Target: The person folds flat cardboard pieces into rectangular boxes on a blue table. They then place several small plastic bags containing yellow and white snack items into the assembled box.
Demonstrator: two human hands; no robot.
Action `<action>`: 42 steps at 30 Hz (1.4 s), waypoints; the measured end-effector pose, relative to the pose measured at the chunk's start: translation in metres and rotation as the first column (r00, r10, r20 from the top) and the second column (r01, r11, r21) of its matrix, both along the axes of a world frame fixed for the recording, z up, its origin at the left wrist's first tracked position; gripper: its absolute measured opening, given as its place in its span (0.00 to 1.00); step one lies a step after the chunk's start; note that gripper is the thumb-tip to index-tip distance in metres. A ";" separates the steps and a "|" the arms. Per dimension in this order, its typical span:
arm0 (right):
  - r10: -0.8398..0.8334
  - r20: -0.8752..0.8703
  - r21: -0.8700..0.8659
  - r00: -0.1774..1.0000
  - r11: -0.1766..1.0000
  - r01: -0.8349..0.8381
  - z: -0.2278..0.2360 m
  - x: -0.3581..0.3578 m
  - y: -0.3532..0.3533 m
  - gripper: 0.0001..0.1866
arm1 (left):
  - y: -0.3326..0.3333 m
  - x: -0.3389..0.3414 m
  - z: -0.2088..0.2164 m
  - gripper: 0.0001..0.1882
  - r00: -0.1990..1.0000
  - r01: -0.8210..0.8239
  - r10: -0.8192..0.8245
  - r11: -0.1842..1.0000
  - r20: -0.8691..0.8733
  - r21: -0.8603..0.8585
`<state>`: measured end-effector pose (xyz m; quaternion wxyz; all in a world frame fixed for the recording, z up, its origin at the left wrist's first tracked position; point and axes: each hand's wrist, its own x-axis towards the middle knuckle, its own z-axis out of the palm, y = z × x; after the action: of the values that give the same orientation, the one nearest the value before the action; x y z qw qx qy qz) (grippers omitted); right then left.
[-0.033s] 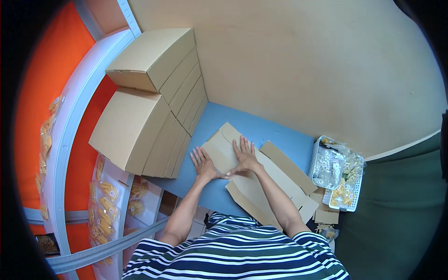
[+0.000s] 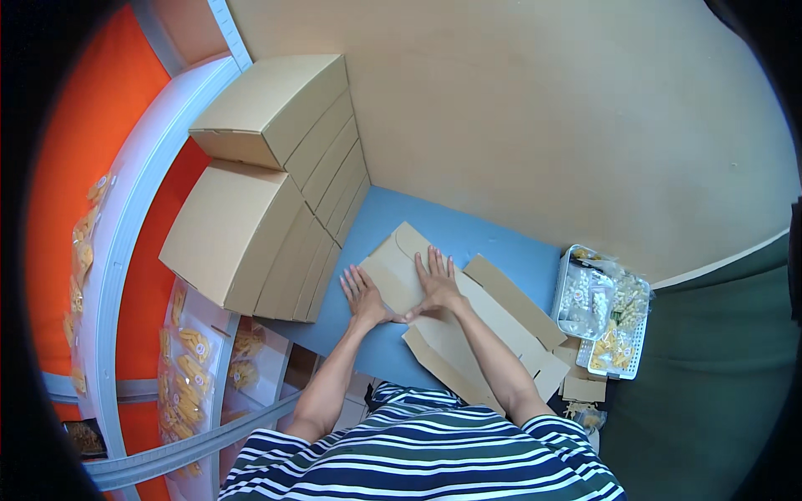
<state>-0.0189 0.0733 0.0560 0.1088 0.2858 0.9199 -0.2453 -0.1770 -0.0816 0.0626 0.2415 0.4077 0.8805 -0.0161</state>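
A flat brown cardboard box blank [image 2: 480, 330] lies on the blue table [image 2: 510, 246] in front of me. My left hand [image 2: 363, 294] rests palm down on the blank's left edge, fingers spread. My right hand [image 2: 436, 284] presses flat on the folded flap right beside it, fingers pointing away from me. The thumbs almost meet. Neither hand grips anything. More flat cardboard pieces lie under and to the right of the blank.
Two leaning stacks of assembled cardboard boxes [image 2: 251, 242] fill the table's left side, one stack [image 2: 284, 108] farther back against the beige wall. A white basket [image 2: 597, 321] with small packets sits at the right. Clear bags of yellow items [image 2: 188, 367] hang lower left.
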 end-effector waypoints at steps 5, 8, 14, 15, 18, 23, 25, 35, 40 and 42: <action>0.010 0.094 0.089 0.995 0.996 -0.018 0.004 -0.001 -0.009 0.99 | -0.003 0.000 -0.003 1.02 1.000 0.001 -0.001 1.000 0.003 -0.018; 0.018 0.101 0.055 0.995 0.998 -0.023 0.007 -0.003 -0.007 0.99 | 0.004 0.001 0.004 1.03 1.000 -0.026 0.026 0.993 -0.004 -0.111; -0.020 0.095 0.068 0.995 0.998 0.014 0.008 0.002 -0.007 0.99 | 0.039 0.028 0.062 0.88 0.972 0.062 -0.139 0.930 -0.190 -0.361; -0.018 0.104 0.060 0.994 0.998 0.012 0.011 0.001 -0.006 0.99 | 0.052 0.029 0.055 0.81 0.968 0.143 -0.191 0.953 -0.164 -0.268; 0.006 0.115 0.026 0.993 1.000 -0.009 0.015 -0.004 -0.008 0.98 | 0.075 0.021 0.021 0.67 0.911 0.397 -0.383 0.915 -0.152 0.076; 0.013 0.083 -0.004 0.996 1.000 -0.013 0.012 -0.006 -0.008 0.96 | 0.118 -0.007 0.004 0.74 0.824 0.566 -0.565 0.824 -0.032 0.015; -0.005 0.048 -0.003 0.999 1.000 0.005 0.010 0.000 -0.004 0.96 | 0.130 -0.012 0.014 0.79 0.816 0.578 -0.574 0.814 0.068 -0.056; -0.200 -0.035 -0.084 0.979 0.977 0.196 0.018 0.006 -0.023 0.98 | 0.152 0.009 -0.013 0.94 0.870 0.459 -0.484 0.864 -0.092 -0.208; -0.359 -0.041 -0.104 0.932 0.930 0.354 0.017 0.013 -0.035 0.96 | 0.146 0.004 -0.008 0.96 0.885 0.461 -0.464 0.885 -0.036 -0.072; -0.387 -0.009 -0.095 0.922 0.918 0.385 0.018 0.013 -0.038 0.96 | 0.149 0.003 -0.009 0.96 0.891 0.453 -0.454 0.890 -0.025 -0.049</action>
<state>-0.0056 0.0357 0.0739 0.0586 0.4529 0.8347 -0.3077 -0.1740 0.0678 0.0532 0.2236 0.5963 0.7648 -0.0976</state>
